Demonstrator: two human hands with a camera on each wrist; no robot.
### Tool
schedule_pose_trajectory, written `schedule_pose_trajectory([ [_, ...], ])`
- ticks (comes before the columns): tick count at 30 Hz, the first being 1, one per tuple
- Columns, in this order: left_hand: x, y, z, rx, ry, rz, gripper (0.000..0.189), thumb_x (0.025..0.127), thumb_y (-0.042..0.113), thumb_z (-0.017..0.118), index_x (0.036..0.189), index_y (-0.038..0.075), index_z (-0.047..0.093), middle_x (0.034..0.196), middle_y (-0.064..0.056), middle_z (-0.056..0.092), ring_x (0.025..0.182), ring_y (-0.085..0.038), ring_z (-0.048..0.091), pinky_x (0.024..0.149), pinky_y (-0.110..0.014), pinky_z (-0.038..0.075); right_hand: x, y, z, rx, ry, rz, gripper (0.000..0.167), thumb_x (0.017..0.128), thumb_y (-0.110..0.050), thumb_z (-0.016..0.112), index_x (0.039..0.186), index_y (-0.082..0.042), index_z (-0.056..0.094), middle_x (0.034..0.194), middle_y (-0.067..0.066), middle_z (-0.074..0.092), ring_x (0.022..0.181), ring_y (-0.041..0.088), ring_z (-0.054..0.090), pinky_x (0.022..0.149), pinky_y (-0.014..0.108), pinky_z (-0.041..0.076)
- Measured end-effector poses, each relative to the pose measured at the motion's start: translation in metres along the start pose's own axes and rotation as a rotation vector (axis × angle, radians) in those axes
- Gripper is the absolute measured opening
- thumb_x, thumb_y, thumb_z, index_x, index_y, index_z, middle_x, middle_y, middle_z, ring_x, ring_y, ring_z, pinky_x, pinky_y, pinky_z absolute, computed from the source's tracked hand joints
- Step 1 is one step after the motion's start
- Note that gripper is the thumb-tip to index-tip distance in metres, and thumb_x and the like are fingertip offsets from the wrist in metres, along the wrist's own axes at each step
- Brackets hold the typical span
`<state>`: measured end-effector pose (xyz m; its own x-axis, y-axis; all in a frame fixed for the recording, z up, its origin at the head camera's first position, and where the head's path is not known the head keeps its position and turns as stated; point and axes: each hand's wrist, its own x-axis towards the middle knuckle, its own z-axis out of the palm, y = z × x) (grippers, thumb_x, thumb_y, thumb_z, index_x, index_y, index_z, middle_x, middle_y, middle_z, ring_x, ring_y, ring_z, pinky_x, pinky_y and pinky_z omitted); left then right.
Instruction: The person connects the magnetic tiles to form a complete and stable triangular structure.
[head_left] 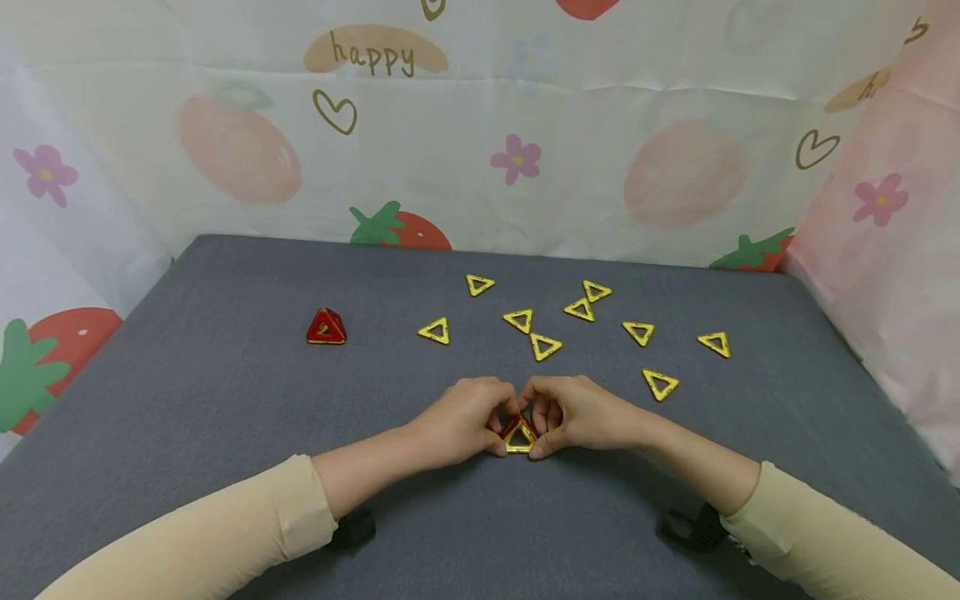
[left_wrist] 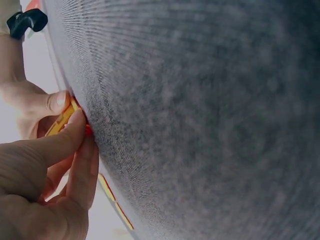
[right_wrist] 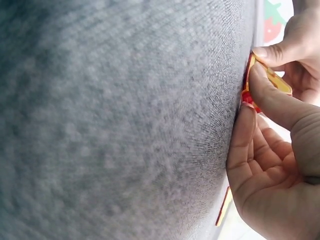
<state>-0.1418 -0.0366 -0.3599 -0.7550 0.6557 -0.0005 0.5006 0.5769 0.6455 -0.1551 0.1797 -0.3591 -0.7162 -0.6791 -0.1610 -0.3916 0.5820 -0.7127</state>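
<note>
Both hands meet over the grey table around a small pyramid of red and gold triangular tiles [head_left: 518, 449], its gold triangle facing me. From the left side, my left hand [head_left: 467, 422] pinches it with curled fingers, the thumb low at its corner. On the opposite side my right hand [head_left: 581, 417] grips it the same way. In the left wrist view, the yellow face of the pyramid [left_wrist: 61, 120] shows between the fingertips, with red at its edge. The right wrist view shows the pyramid [right_wrist: 274, 80] partly covered by the thumbs. Its back faces are hidden by the fingers.
A finished-looking red triangular pyramid [head_left: 326, 327] stands at the left of the grey table [head_left: 225, 400]. Several flat gold triangle tiles lie beyond the hands, among them one tile [head_left: 660, 385] near the right forearm. A patterned cloth [head_left: 480, 117] hangs behind.
</note>
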Motion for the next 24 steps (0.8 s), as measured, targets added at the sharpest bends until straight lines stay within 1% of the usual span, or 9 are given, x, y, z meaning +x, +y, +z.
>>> schedule_pose_trajectory([
  [4,0.0012,0.0007,-0.0002,0.032,-0.009,0.014,0.033,0.070,0.004,0.086,0.094,0.008,0.064,0.094,-0.007,0.063,0.078,-0.012,0.061,0.065,-0.020,0.051,-0.0002,-0.0003,-0.0001,0.008,-0.006,0.001,0.045,0.077,-0.023,0.085,0.115,-0.016,0.061,0.081,-0.002,0.064,0.066,0.006,0.059,0.061,0.021,0.051],
  [7,0.0017,0.0003,-0.0002,0.034,-0.012,0.023,0.033,0.070,0.004,0.086,0.094,0.007,0.064,0.094,-0.007,0.063,0.078,-0.012,0.061,0.065,-0.019,0.050,-0.0001,-0.0004,-0.0002,0.011,-0.009,0.005,0.045,0.077,-0.023,0.085,0.115,-0.016,0.061,0.081,-0.002,0.064,0.066,0.007,0.058,0.061,0.021,0.050],
  [14,0.0022,-0.0022,0.0002,-0.026,-0.009,0.015,0.034,0.070,0.003,0.086,0.097,0.006,0.066,0.097,-0.008,0.066,0.079,-0.013,0.063,0.066,-0.019,0.051,-0.0004,0.0000,-0.0007,0.009,-0.021,0.001,0.046,0.075,-0.022,0.087,0.113,-0.018,0.060,0.083,-0.001,0.063,0.066,0.007,0.059,0.060,0.022,0.051],
  [21,0.0008,-0.0044,-0.0009,-0.101,-0.014,-0.033,0.038,0.070,0.001,0.086,0.101,0.007,0.067,0.103,-0.009,0.069,0.080,-0.012,0.065,0.067,-0.019,0.053,-0.0004,-0.0002,-0.0008,0.010,-0.026,0.005,0.047,0.075,-0.022,0.087,0.114,-0.017,0.060,0.085,0.000,0.063,0.066,0.008,0.059,0.061,0.022,0.051],
  [24,0.0006,-0.0050,-0.0016,-0.118,-0.017,-0.040,0.039,0.069,0.000,0.086,0.102,0.006,0.067,0.103,-0.010,0.069,0.080,-0.012,0.066,0.067,-0.019,0.053,-0.0002,-0.0002,-0.0006,0.021,-0.025,0.012,0.049,0.075,-0.021,0.087,0.115,-0.017,0.060,0.085,0.001,0.063,0.066,0.008,0.059,0.061,0.023,0.052],
])
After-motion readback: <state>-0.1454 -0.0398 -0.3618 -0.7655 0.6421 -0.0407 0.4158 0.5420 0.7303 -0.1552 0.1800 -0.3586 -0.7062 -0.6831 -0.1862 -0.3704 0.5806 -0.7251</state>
